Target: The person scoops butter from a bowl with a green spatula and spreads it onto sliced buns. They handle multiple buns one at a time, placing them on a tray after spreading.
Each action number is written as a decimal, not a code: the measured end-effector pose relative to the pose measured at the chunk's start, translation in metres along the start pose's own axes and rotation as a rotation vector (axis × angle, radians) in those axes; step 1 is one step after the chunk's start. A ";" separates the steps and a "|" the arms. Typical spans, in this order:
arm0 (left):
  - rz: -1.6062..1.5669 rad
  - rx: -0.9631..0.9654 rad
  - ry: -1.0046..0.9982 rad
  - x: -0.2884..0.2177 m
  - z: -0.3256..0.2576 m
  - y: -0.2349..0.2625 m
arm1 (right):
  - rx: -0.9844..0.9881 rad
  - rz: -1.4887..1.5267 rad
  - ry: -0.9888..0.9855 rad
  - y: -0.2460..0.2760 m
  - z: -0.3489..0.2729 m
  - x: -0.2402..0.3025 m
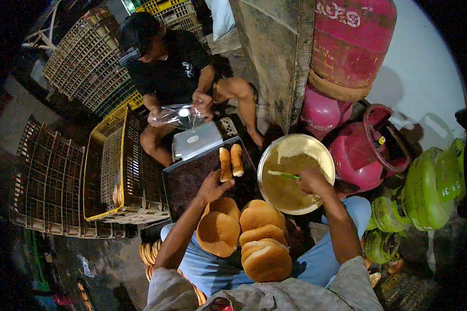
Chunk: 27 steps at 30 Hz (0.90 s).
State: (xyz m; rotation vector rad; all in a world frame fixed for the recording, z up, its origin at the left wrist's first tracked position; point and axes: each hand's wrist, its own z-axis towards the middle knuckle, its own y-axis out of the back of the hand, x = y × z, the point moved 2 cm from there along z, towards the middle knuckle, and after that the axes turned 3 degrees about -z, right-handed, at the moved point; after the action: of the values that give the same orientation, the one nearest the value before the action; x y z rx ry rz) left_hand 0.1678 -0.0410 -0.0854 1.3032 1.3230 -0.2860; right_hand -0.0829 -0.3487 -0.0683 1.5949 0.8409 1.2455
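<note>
At left, a yellow-rimmed crate (pixel 106 166) beside a dark crate (pixel 41 181), with a tall crate stack (pixel 83 62) behind. At top, a white sack (pixel 222 18) near a stained board (pixel 272 52). At right, a large pink cylinder (pixel 353 46) above two other pink cylinders (pixel 347 159), beside a pale wall (pixel 436 72). Lower right, clustered green cylinders (pixel 425 189).

Across from me, the left forearm (pixel 180 228) and right forearm (pixel 343 225) reach forward, bare, slanting inward, hands well apart. The left hand (pixel 214 188) lies back upward, fingers loosely bent; the right hand (pixel 314 181) curls closed, its knuckles pointing inward.
</note>
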 end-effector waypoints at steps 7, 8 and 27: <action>0.918 -0.108 -0.937 -0.069 -0.170 -0.013 | 0.200 -0.314 -0.074 -0.104 0.006 -0.007; 0.966 0.015 -0.801 -0.066 -0.183 -0.019 | 0.119 -0.240 -0.142 -0.116 0.007 0.004; -0.181 0.186 -0.135 -0.074 -0.211 -0.029 | 0.468 0.466 -0.051 0.058 -0.005 0.029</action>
State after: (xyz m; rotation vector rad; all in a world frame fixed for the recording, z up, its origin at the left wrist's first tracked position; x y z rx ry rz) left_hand 0.0087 0.0812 0.0173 1.2952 1.3245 -0.6251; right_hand -0.0817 -0.3415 -0.0040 2.2863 0.7910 1.3816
